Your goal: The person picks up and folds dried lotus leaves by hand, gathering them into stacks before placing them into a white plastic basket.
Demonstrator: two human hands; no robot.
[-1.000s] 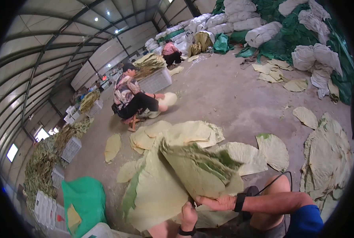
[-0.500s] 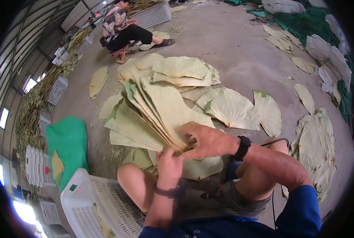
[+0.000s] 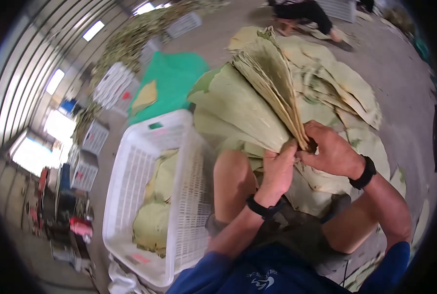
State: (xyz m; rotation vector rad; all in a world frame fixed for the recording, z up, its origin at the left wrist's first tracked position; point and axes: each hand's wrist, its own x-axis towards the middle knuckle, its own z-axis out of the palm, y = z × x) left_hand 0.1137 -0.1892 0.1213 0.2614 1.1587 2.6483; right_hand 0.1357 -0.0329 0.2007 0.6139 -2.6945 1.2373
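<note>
A bundle of dried, pale green lotus leaves (image 3: 250, 100), folded into fan shapes, is held up in front of me with its wide edges pointing away. My left hand (image 3: 278, 168) pinches the narrow stem end from the near side. Around the same narrow end, my right hand (image 3: 332, 151) has its thumb and fingers closed. Between my knees and beyond them, more flattened leaves (image 3: 348, 81) lie spread in an overlapping heap on the floor. To my left stands a white plastic crate (image 3: 191, 196) with folded leaves (image 3: 152, 223) lying inside it.
A green sack (image 3: 172, 81) with one loose leaf (image 3: 145, 97) on it lies beyond the crate. Other white crates (image 3: 95, 137) and a long bank of leaves (image 3: 130, 41) line the left wall. Another person (image 3: 304, 14) sits at the top, partly out of view.
My view has swung left, bringing the crate's contents into sight. Both hands still grip the leaf bundle, which now points up more steeply and sits nearer the crate.
</note>
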